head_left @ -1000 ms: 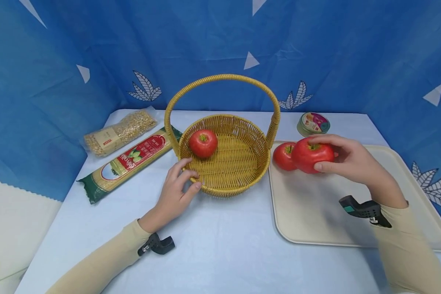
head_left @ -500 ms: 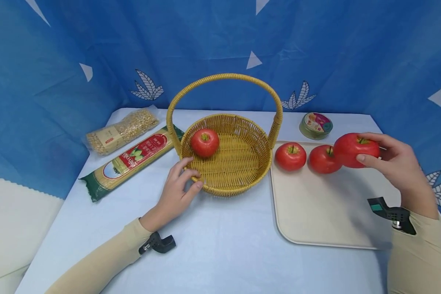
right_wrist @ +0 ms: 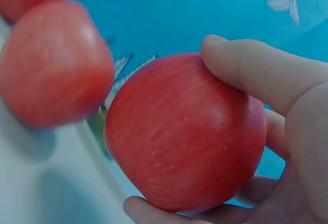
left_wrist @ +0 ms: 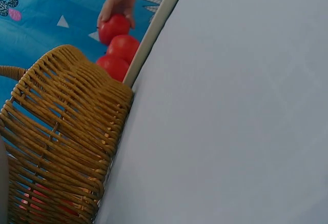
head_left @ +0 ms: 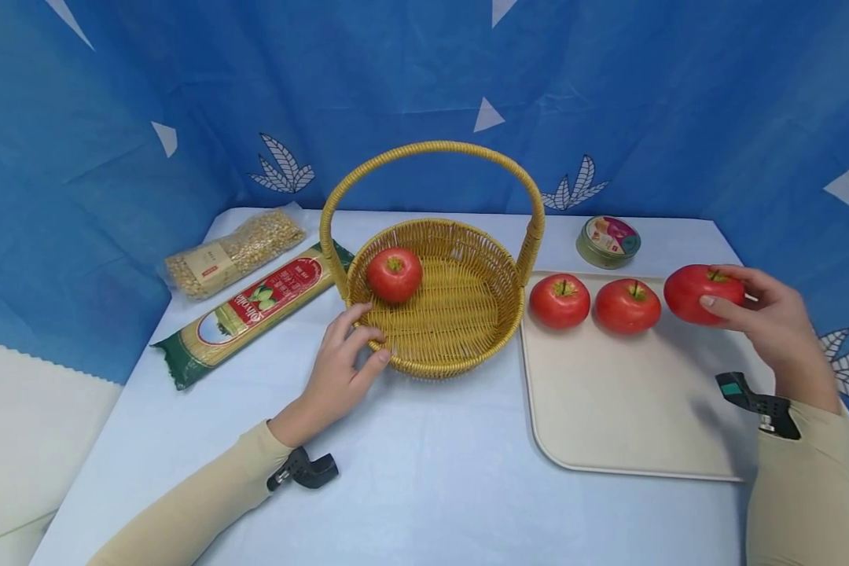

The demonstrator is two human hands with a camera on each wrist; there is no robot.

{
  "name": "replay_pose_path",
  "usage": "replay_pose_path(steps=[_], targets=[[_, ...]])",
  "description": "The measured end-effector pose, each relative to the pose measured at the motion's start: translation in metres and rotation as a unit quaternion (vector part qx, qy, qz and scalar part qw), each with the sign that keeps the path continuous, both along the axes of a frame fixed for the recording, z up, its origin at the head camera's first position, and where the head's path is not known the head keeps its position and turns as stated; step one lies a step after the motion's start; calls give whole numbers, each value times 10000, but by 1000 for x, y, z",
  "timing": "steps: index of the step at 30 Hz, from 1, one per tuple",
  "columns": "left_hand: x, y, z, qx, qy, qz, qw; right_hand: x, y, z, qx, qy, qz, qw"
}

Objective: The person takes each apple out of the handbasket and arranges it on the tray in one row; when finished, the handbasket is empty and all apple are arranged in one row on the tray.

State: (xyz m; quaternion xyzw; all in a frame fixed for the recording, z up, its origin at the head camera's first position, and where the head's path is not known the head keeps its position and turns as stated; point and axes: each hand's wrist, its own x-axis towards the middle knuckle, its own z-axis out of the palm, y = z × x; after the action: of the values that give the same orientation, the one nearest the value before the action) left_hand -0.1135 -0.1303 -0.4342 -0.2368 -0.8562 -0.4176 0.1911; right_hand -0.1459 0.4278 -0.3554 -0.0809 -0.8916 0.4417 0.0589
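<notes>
My right hand (head_left: 774,318) grips a red apple (head_left: 700,294) over the back right of the beige tray (head_left: 608,424). In the right wrist view, thumb and fingers curl round that apple (right_wrist: 184,131) from opposite sides. Two more apples rest on the tray: one in its back left corner (head_left: 560,301), the other (head_left: 627,306) between it and the held one. My left hand (head_left: 336,373) holds the near left rim of a yellow wicker basket (head_left: 442,367), fingertips over the edge. Inside the basket, at its left, lies another apple (head_left: 394,275).
Left of the basket lie a green-ended pack of spaghetti (head_left: 255,310) and a clear bag of yellowish kernels or beans (head_left: 233,253). A small round tin (head_left: 608,242) stands behind the tray. The basket's tall handle (head_left: 435,147) arches upward. Blue cloth (head_left: 424,71) hangs behind the table.
My right hand has carried its apple rightward, from in front of the tray's apples to the right of them, uncovering both. The left hand has kept its place on the basket.
</notes>
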Motion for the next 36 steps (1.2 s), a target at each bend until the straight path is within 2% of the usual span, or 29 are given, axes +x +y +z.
replay_pose_path(steps=[9, 15, 20, 27, 32, 36], targets=[[1, -1, 0, -5, -63, 5, 10000, -10, 16, -23, 61, -398, 20, 9992], [1, -1, 1, 0, -104, 5, 9999, -13, 20, -35, 166, -497, 289, 9982], [1, -1, 1, 0, -82, 3, 10000, -14, 18, -38, 242, -371, 390, 9983], [1, -1, 0, 15, 11, 17, 10000, -13, 16, -36, 534, -663, 606, 9945], [0, 0, 0, 26, 14, 3, 10000, -11, 20, -37, 543, -755, 742, 9929], [0, 0, 0, 20, 14, 1, 10000, -9, 23, -39, 409, -638, 938, 9927]])
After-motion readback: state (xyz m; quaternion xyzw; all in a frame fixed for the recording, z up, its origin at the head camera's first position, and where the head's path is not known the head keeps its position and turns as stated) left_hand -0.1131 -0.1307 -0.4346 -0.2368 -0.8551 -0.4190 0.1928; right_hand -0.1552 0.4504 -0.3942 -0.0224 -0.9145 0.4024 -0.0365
